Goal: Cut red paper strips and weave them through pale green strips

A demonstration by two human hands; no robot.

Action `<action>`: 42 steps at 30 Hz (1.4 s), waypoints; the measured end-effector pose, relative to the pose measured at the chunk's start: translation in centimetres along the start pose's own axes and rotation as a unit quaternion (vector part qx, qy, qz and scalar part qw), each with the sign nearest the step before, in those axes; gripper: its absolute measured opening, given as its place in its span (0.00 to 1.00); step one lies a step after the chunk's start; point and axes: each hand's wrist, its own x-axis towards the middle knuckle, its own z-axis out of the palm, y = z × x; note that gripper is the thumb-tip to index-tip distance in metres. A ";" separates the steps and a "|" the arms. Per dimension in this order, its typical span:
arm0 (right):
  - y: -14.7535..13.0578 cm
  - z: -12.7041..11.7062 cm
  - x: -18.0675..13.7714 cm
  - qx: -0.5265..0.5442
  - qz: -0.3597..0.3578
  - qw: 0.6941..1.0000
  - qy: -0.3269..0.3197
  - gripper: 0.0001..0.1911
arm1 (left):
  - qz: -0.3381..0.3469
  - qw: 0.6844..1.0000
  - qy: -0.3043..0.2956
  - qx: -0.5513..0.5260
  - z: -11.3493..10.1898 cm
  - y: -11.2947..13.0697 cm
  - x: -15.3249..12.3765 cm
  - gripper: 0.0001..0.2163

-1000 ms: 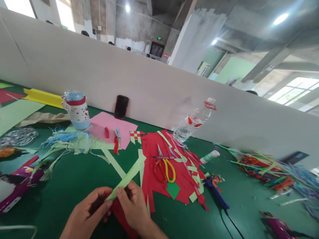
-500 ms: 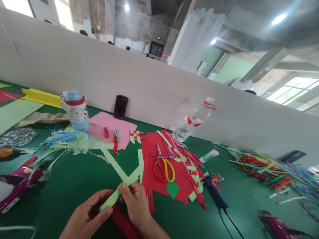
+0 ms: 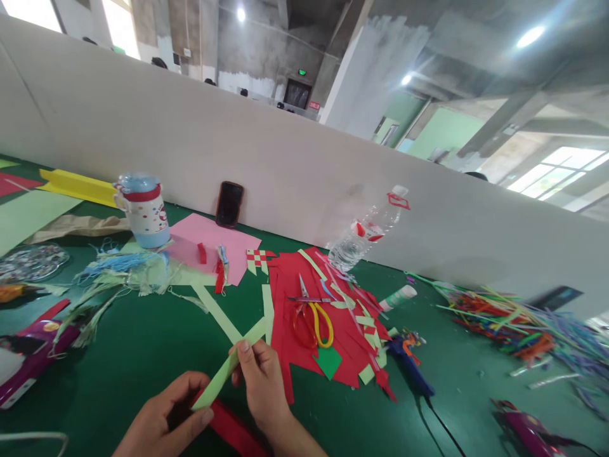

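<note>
Between my hands runs a light green paper strip (image 3: 219,379), slanting up to the right. My left hand (image 3: 167,412) has its lower end between thumb and fingers. Higher up, my right hand (image 3: 261,379) pinches the strip, where it meets another pale green strip (image 3: 219,315) that reaches up to the left. A red paper strip (image 3: 233,431) hangs below, partly hidden by my hands. Right of my right hand, scissors (image 3: 314,320) with red and yellow handles lie on red paper sheets (image 3: 295,279), near a green paper arrow (image 3: 328,363).
A water bottle (image 3: 364,231) leans against the white partition (image 3: 285,171), near a phone (image 3: 229,204). A cup (image 3: 146,212) stands left by blue and green tassels (image 3: 118,263). Purple tools (image 3: 28,355) lie at both sides. A blue glue gun (image 3: 412,368) trails a cord.
My left hand has dropped slightly with the lower end of the green strip. More of the strip shows between my hands. My right thumb has moved a little up and right.
</note>
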 end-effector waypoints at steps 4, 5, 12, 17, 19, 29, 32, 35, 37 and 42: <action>-0.2 -0.1 0.2 0.014 -0.005 1.000 0.003 0.31 | -0.013 1.000 0.012 -0.002 0.2 0.4 -0.3 0.18; -0.2 -0.2 0.2 0.018 -0.010 1.000 0.009 0.30 | -0.016 1.000 0.025 -0.001 0.3 0.6 -0.4 0.18; 0.0 -0.7 0.5 0.001 -0.031 0.999 0.040 0.27 | -0.031 0.997 0.071 -0.019 0.8 1.4 -0.5 0.19; -0.1 -0.7 0.3 -0.028 -0.035 0.998 0.040 0.28 | -0.046 0.998 0.029 0.007 0.3 0.5 -0.1 0.21; -0.2 -0.7 0.3 -0.027 -0.038 0.998 0.037 0.28 | -0.051 0.998 0.004 0.021 0.0 0.1 0.0 0.21; -0.2 -0.5 0.3 -0.004 -0.032 0.998 0.061 0.29 | -0.004 0.999 0.039 0.032 0.4 0.8 -0.2 0.18; 0.1 -0.5 0.7 0.038 -0.011 0.996 0.079 0.28 | 0.000 1.000 0.017 0.014 0.3 0.5 -0.3 0.17; 0.4 -0.4 0.9 0.075 -0.006 0.994 0.083 0.28 | -0.008 0.999 0.033 -0.036 0.6 0.2 -0.5 0.22; 0.6 -0.4 1.0 0.096 -0.003 0.992 0.082 0.28 | -0.011 0.992 0.101 -0.076 1.0 0.3 -0.8 0.24; 0.7 -0.3 1.0 0.123 0.005 0.989 0.075 0.27 | -0.014 0.982 0.162 -0.097 1.5 1.3 -1.2 0.21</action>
